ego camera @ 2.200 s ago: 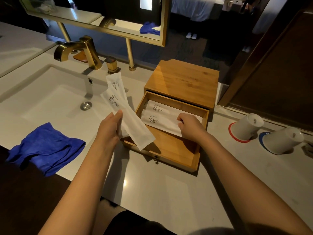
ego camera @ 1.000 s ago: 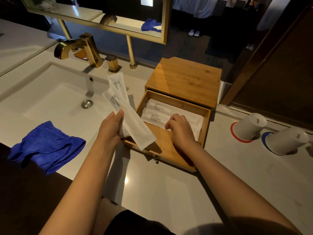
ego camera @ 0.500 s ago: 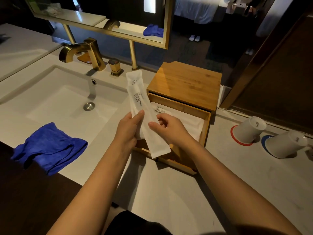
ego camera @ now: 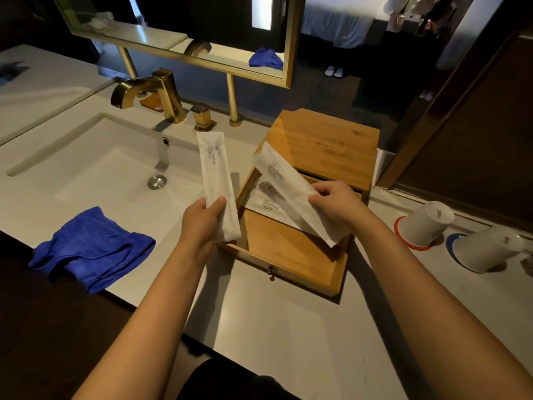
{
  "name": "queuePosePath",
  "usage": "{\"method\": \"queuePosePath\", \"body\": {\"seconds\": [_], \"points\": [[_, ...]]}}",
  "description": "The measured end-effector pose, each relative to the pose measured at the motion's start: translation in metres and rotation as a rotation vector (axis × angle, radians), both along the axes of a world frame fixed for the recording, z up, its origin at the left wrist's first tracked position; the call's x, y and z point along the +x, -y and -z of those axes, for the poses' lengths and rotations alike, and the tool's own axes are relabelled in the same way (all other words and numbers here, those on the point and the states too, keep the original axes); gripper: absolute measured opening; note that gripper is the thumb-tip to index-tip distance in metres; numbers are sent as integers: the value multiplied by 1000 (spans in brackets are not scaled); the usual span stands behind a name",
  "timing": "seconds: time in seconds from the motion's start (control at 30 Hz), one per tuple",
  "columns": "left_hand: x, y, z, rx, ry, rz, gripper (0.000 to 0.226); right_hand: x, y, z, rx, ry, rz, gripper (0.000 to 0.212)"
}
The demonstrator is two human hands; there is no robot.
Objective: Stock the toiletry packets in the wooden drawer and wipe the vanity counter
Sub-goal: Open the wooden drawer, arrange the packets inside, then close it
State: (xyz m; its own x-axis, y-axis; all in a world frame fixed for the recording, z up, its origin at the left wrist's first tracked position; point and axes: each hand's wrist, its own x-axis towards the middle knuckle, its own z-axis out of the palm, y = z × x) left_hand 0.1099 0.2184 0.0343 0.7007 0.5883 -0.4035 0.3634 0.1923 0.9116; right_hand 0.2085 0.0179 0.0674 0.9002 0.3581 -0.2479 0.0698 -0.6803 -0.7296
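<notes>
My right grip point(ego camera: 336, 203) is pinching one toiletry packet point(ego camera: 291, 192) near its middle, and the packet is hanging tilted over the open wooden drawer point(ego camera: 288, 255), not touching the floor of it. My left grip point(ego camera: 202, 223) is closing around the lower end of the second packet point(ego camera: 217, 180) and is keeping it upright, just beside the left wall of the drawer. A moment ago both packets were together in the left grip and the right one was only reaching for them; now they are separated, so I am judging that the third packet is ready to go down. Two stocked packets point(ego camera: 269, 202) are already lying flat at the back of the drawer, and the front half is showing bare wood. The wiping is not yet begun: the blue cloth point(ego camera: 92, 246) is lying crumpled on the surface point(ego camera: 288, 336) at the near edge of the sink point(ego camera: 95, 168). Behind are standing the gold faucet point(ego camera: 150, 93) and the mirror point(ego camera: 202, 30); two white cups point(ego camera: 424, 223) are lying on coasters at the right.
</notes>
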Motion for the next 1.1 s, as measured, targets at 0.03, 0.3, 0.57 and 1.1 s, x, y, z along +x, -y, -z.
{"method": "queuePosePath", "body": {"seconds": [0.03, 0.3, 0.57, 1.1], "points": [[-1, -2, 2, -16, -18, -17, 33, 2, 2, 3, -60, 3, -33, 26], [-3, -8, 7, -145, 1, -102, 42, -4, -4, 34, -149, 5, -171, 37], [-2, -7, 11, -171, -5, -118, 42, -9, 5, 51, -166, 20, -16, 38], [-1, -6, 12, -162, -21, -109, 36, -16, -12, 83, -215, 121, -34, 26]]}}
